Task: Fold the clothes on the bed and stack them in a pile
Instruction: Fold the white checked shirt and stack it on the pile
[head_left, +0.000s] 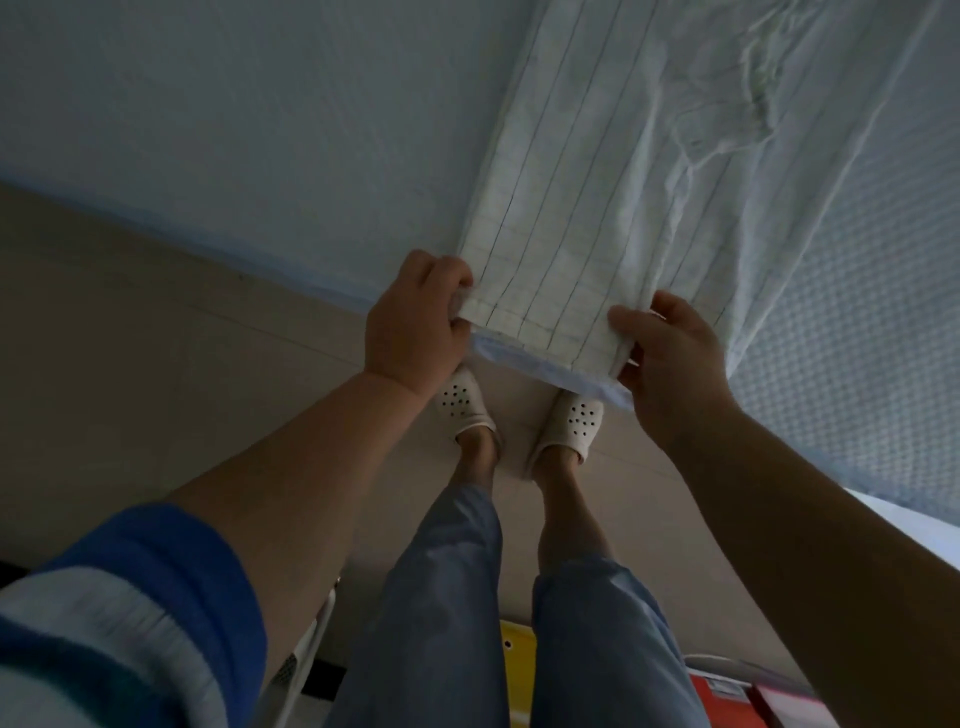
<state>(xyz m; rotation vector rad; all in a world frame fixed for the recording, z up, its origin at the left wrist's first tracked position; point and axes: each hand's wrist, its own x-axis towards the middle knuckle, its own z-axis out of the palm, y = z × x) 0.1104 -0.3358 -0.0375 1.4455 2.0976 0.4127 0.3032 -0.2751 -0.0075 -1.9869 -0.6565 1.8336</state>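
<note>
Here the striped garment lies flat on the bed, running toward 1 o'clock. The left hand and right hand each pinch a hem corner with curled fingers. I judge the first fold starts; next, carry the hem toward 12 o'clock, evenly.

Garment: thin woven cloth, off-white, matt, fine dark grid lines, creased toward far end; bed cover: pale blue cloth, matt, small waffle-like texture clearest at right; floor: smooth beige tiles, low sheen; 2 slippers: white, smooth, moulded plastic-like, perforated toes; trousers: blue-grey cloth, matt, softly wrinkled; sleeve: blue and white cloth, ribbed look.
</note>
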